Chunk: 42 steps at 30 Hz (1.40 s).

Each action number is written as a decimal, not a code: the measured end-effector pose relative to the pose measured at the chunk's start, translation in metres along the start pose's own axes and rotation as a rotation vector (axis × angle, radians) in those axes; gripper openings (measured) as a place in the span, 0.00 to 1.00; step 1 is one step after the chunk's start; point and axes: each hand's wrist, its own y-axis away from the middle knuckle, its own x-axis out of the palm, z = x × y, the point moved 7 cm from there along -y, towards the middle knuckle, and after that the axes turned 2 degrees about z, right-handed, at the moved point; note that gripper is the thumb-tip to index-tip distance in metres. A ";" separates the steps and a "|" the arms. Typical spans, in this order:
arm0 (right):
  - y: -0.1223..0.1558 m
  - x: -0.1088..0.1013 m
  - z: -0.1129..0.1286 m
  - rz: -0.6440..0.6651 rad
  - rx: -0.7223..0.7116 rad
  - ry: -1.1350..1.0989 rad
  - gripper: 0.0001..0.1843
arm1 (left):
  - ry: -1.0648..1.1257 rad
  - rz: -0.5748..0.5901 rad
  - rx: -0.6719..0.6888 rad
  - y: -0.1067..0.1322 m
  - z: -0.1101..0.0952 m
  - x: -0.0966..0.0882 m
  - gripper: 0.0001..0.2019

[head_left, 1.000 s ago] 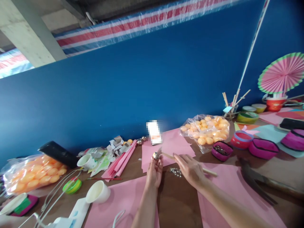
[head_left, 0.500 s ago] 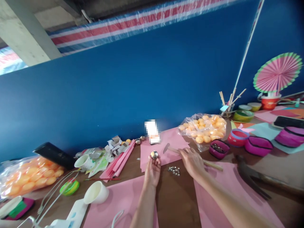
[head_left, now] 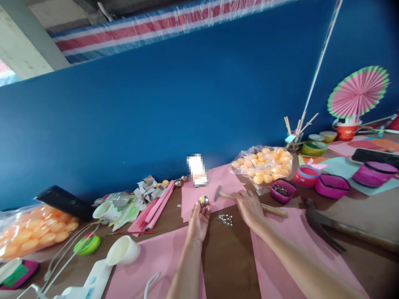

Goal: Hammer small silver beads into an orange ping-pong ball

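Note:
My left hand (head_left: 198,218) is raised over the brown table (head_left: 230,257), its fingertips closed around a small shiny silver ball (head_left: 203,201). My right hand (head_left: 249,206) rests on the wooden handle of a small hammer (head_left: 249,200), fingers curled over it; the hammer's metal head lies on a pink paper sheet (head_left: 212,191). Between the two hands a little heap of silver beads (head_left: 225,219) lies on the bare wood.
A bag of orange balls (head_left: 264,166) sits behind the hammer, another bag of orange balls (head_left: 34,234) at far left. Magenta pouches (head_left: 332,185), bowls and a pink paper fan (head_left: 358,91) stand at right. A larger dark hammer (head_left: 327,226) lies right. White cups (head_left: 123,250) and folded pink strips (head_left: 152,209) sit left.
The view has drifted; my left hand stays up with the silver ball. My right hand has settled onto the small hammer's handle, which now lies a little further from the left hand.

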 end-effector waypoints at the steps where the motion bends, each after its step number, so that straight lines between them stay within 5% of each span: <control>1: 0.001 -0.003 0.001 -0.023 -0.007 -0.007 0.14 | -0.012 0.005 0.003 0.000 0.000 0.000 0.06; 5: 0.004 -0.013 0.012 -0.067 -0.094 -0.137 0.12 | -0.034 0.002 -0.003 0.000 0.001 0.001 0.07; 11: 0.009 -0.002 0.031 0.174 -0.357 -0.418 0.09 | -0.038 -0.006 -0.010 -0.002 0.002 -0.001 0.08; 19: 0.010 -0.004 0.028 0.266 -0.349 -0.450 0.09 | -0.028 -0.011 -0.019 0.000 0.002 0.000 0.07; 42: 0.008 -0.006 0.035 0.130 -0.261 -0.823 0.05 | -0.047 0.013 0.005 -0.001 0.004 0.001 0.05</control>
